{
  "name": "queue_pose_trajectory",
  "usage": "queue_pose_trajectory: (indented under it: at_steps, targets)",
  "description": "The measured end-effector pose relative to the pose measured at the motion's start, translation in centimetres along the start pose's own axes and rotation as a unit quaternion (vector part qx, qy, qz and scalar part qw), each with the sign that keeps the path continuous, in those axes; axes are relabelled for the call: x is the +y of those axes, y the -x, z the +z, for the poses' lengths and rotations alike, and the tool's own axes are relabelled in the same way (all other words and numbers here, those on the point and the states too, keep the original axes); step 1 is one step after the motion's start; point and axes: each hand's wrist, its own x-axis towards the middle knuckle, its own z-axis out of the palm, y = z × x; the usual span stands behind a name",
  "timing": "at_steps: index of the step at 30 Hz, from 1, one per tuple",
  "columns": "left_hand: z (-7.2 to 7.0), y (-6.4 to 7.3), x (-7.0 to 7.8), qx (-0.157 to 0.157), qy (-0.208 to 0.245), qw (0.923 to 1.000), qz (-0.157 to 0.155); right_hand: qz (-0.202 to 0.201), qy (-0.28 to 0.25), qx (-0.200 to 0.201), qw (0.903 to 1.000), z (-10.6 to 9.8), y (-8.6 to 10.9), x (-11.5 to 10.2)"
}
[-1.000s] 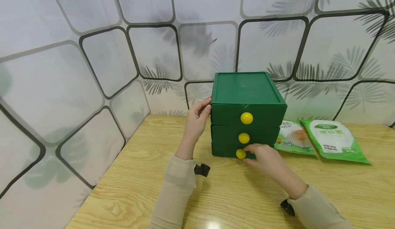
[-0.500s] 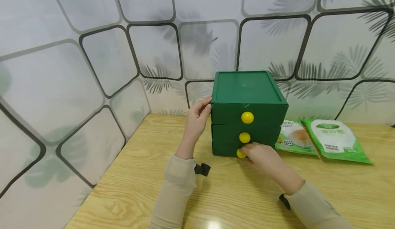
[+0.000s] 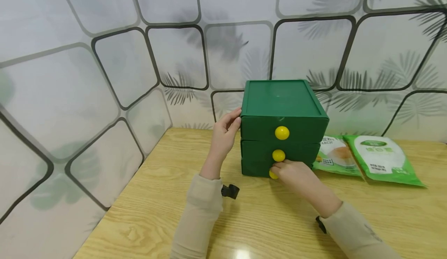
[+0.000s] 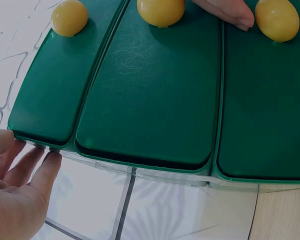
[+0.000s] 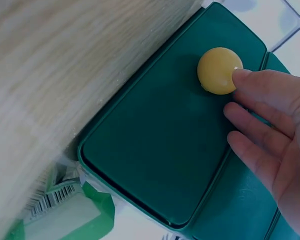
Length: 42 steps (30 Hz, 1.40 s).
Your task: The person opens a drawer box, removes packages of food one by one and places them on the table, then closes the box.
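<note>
A green three-drawer box (image 3: 284,96) with yellow knobs stands on the table. My left hand (image 3: 223,135) rests its fingertips on the box's upper left side. In the left wrist view, that hand's fingers (image 4: 48,172) extend along the edge of the top drawer. My right hand (image 3: 297,177) is at the bottom drawer and partly covers its yellow knob (image 3: 273,174). In the right wrist view, one digit touches the knob (image 5: 220,70), and the other fingers (image 5: 250,122) lie fairly straight near the drawer front. All drawers look pushed in.
Two green and white packets, a starch bag (image 3: 338,156) and another bag (image 3: 382,160), lie right of the box. A patterned wall covering (image 3: 237,57) stands behind the wooden table (image 3: 157,208). Black wrist devices sit by both cuffs.
My right hand has shifted slightly left and its fingers now cover more of the bottom knob. My left hand stays at the box's side. The view has shifted slightly.
</note>
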Motion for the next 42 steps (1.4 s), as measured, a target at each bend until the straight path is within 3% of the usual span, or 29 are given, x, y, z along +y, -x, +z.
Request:
queue_pose_trajectory:
  at_steps: [13,23,42]
  targets:
    - [0.1,0.0,0.0,-0.003,0.006,1.0000,-0.005,-0.042,0.040,-0.015,0.9982,0.4,-0.4,-0.4]
    - [0.0,-0.1,0.0,-0.001,0.001,1.0000,0.008,-0.078,0.077,0.003,0.9939,0.8,-0.5,-0.3]
    - [0.0,-0.1,-0.1,0.000,0.006,1.0000,0.004,-0.073,0.073,-0.013,0.9946,1.2,-0.4,-0.5]
